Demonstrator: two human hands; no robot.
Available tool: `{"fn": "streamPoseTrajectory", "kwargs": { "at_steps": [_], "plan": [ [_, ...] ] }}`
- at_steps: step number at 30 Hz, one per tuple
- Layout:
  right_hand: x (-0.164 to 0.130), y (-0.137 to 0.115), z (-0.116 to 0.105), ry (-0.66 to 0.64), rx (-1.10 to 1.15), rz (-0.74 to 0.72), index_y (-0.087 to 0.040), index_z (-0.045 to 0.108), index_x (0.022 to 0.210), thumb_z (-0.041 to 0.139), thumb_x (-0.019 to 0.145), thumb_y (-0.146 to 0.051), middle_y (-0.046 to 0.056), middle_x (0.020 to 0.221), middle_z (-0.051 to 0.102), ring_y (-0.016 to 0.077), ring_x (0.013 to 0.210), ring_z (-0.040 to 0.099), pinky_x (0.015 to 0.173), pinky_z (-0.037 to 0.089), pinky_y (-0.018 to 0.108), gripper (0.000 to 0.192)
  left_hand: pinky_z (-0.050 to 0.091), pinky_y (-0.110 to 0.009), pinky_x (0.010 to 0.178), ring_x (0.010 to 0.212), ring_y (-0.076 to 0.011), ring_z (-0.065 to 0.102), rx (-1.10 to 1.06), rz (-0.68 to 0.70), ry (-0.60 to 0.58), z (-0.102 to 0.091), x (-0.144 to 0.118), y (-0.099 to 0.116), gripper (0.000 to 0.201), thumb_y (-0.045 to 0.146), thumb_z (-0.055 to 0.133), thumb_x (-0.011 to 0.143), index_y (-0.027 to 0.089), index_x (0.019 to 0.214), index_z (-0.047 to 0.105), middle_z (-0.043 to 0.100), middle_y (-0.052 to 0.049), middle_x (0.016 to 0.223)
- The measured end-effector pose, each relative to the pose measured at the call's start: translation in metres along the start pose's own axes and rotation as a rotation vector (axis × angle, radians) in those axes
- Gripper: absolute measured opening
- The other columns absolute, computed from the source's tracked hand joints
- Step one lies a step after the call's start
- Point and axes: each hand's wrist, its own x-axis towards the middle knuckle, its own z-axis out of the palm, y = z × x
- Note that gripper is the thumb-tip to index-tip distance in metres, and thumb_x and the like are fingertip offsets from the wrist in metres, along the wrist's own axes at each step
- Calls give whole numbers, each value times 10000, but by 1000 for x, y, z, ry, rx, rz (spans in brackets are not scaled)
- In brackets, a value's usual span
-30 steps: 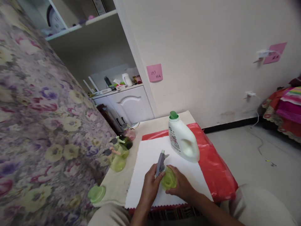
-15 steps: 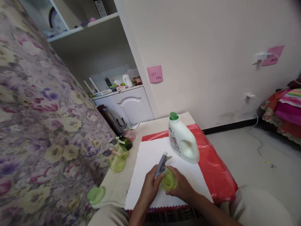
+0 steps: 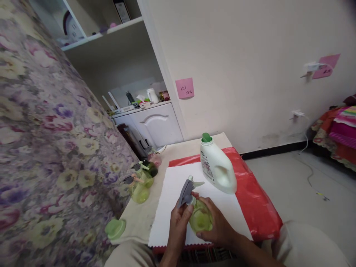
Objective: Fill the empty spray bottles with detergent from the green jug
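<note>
Green spray bottle (image 3: 200, 218) sits in both hands over the near edge of the white cloth (image 3: 172, 207), nearer the person than the white detergent bottle (image 3: 216, 165). Landmark for everything below: that detergent bottle.

Head view:
- Right hand (image 3: 219, 224) wraps around the green body from the far side, fingers curled shut on it, thumb side up.
- Left hand (image 3: 179, 222) closed on the neck, thumb pressed just under the grey trigger head (image 3: 186, 189).
- Versus half a second ago: bottle lifted and tipped, so the grey head stands higher and leans left, its nozzle now pointing toward the detergent bottle. Green body shows more of its side. Both hands have shifted slightly toward the person; same grips.
- Detergent bottle upright, green cap on, standing where the white cloth meets the red sheet (image 3: 258, 200). Not moved.
- Left of the detergent bottle, off the cloth on the beige table top (image 3: 139, 218): a cluster of other green spray bottles (image 3: 140, 183), unchanged.
- Further left and nearer the person: pale green lid (image 3: 115, 228) at the table's edge, same spot.
- Behind the detergent bottle on the wall: pink sticky note (image 3: 184, 88), writing too small to read.

Camera tilted a little; background shift is view only.
</note>
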Motion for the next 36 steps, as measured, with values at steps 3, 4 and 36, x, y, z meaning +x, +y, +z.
{"fn": "streamPoseTrajectory", "kwargs": {
  "at_steps": [3, 4, 36],
  "plan": [
    [-1, -5, 0, -8, -5, 31, -277, 383, 1369, 741, 519, -75, 82, 1296, 508, 290, 1226, 488, 1054, 384, 451, 944, 448, -413, 1007, 1133, -308, 615, -26, 15, 26, 1, -1, 1, 381, 360, 661, 810, 164, 1135, 686, 708, -128, 1174],
    [-1, -6, 0, -14, -1, 38, -278, 384, 1368, 735, 517, -69, 81, 1286, 508, 291, 1218, 492, 1046, 393, 450, 945, 444, -413, 1010, 1141, -307, 610, -37, 21, 38, 1, -1, 0, 389, 354, 661, 812, 170, 1155, 674, 704, -127, 1182],
    [-1, -12, 1, -27, 109, 69, -285, 380, 1350, 696, 530, -44, 74, 1375, 462, 289, 1277, 448, 1061, 367, 449, 912, 434, -377, 1012, 1138, -274, 602, 128, -18, -70, -10, 4, 18, 377, 336, 627, 853, 203, 1205, 647, 700, -83, 1199]
  ]
}}
